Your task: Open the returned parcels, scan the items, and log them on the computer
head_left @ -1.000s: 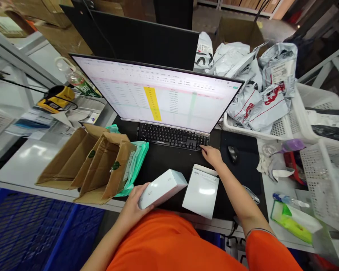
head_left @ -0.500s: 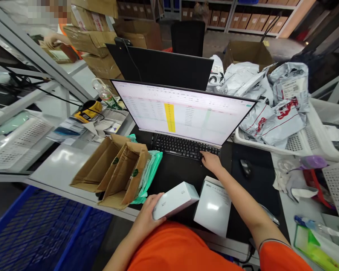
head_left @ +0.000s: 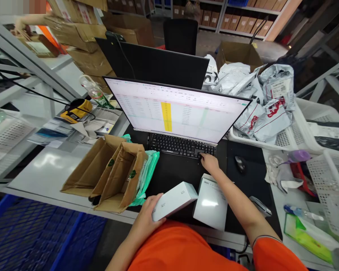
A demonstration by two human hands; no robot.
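Head view: L hand has white box in a narrow grip, fingers wrapped round its near end, box held over front of black desk mat. R hand holds nothing, fingers resting on lower-right keys of keyboard. 2nd white box lies on mat, just beside R forearm; kraft paper mailers sit left of mat.
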